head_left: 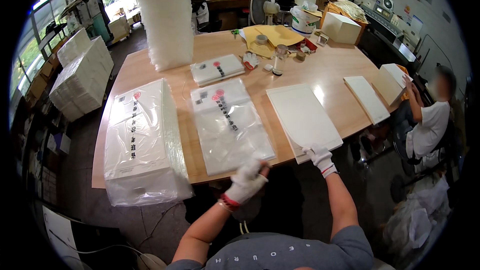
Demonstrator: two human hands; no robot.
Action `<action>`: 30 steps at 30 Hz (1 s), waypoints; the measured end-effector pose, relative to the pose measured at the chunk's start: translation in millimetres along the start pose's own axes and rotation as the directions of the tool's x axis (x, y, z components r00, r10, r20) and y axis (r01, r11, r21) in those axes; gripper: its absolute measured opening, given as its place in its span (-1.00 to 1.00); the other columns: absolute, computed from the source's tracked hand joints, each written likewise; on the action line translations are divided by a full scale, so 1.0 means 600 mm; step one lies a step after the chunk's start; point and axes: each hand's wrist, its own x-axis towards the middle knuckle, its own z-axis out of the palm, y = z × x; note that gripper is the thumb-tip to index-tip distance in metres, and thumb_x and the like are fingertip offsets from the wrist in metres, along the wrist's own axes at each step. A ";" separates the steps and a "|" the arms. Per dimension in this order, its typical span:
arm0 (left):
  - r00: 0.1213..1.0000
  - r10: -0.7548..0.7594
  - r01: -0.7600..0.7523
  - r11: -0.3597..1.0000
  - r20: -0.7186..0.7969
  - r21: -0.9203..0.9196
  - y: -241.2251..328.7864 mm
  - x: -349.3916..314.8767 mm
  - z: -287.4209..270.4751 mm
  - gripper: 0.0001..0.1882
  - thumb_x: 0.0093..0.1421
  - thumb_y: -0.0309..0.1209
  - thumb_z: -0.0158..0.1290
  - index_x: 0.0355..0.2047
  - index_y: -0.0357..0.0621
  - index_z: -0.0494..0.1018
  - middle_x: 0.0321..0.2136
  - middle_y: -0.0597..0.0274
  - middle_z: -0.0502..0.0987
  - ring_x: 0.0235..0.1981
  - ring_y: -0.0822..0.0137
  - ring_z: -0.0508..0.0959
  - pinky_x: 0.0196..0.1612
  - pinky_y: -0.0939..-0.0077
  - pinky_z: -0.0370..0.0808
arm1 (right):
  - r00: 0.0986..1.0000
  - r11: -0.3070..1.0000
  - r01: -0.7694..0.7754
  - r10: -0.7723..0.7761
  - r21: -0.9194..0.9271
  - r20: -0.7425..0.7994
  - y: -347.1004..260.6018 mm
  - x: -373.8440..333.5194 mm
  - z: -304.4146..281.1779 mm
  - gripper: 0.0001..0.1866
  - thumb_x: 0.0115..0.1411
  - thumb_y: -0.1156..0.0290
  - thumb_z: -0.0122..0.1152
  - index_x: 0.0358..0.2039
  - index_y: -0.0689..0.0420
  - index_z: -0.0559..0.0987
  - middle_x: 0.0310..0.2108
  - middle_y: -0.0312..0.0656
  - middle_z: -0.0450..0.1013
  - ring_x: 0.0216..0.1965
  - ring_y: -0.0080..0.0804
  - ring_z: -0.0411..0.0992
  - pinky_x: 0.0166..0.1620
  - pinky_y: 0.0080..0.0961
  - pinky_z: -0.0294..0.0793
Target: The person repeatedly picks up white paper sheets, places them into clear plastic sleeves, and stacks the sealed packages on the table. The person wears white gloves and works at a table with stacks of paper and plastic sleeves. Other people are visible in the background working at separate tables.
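Note:
My right hand (320,159), in a white glove, is at the near edge of a stack of white sheets (304,112). Its fingers are closed on that edge, which curves slightly there. Held just off the table's front edge is my left hand (246,182), gloved in white with a red cuff; motion smears its fingers. Beyond it lies a flat pile of clear plastic bags (227,135) with black and red print. Farther left stands a tall stack of filled, plastic-wrapped packs (137,130).
A tall column of bundled translucent plastic (165,20) rises at the back left. Smaller bags (217,69), a glass jar (280,60), yellow paper (272,37) and a white bucket (304,20) sit farther back. At right are another white stack (366,99) and a seated person (430,125).

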 end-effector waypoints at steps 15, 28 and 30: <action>0.675 -0.608 0.560 0.791 0.418 0.245 -0.025 -0.021 0.053 -0.36 0.00 -0.29 0.01 0.10 -0.18 0.15 -0.14 -0.07 0.43 -0.03 0.06 0.40 -0.02 0.31 0.35 | 0.688 -0.178 -0.586 0.405 0.791 0.601 -0.056 -0.180 -0.005 -0.53 0.25 0.02 -0.13 -0.09 0.17 0.43 -0.19 -0.12 0.43 -0.22 -0.29 0.43 -0.12 -0.38 0.46; 0.979 0.112 0.048 0.690 -0.172 0.722 -0.046 0.060 0.008 -0.28 -0.03 -0.30 0.08 0.13 -0.29 0.12 0.05 -0.16 0.22 -0.03 -0.11 0.33 0.06 -0.10 0.19 | 0.854 0.224 -0.259 0.507 0.940 0.114 -0.232 -0.116 0.007 -0.57 0.12 0.27 0.21 -0.10 0.29 0.40 -0.26 -0.20 0.44 -0.28 -0.52 0.39 -0.21 -0.57 0.40; 0.968 -0.229 0.128 0.800 0.101 0.586 -0.079 0.092 -0.007 -0.42 0.03 -0.35 0.03 0.08 -0.27 0.22 -0.09 -0.02 0.40 -0.16 0.10 0.40 -0.05 0.16 0.30 | 0.875 0.287 -0.207 0.482 0.935 0.046 -0.218 -0.115 -0.017 -0.53 0.08 0.24 0.24 -0.10 0.30 0.40 -0.27 -0.17 0.45 -0.27 -0.49 0.41 -0.21 -0.56 0.41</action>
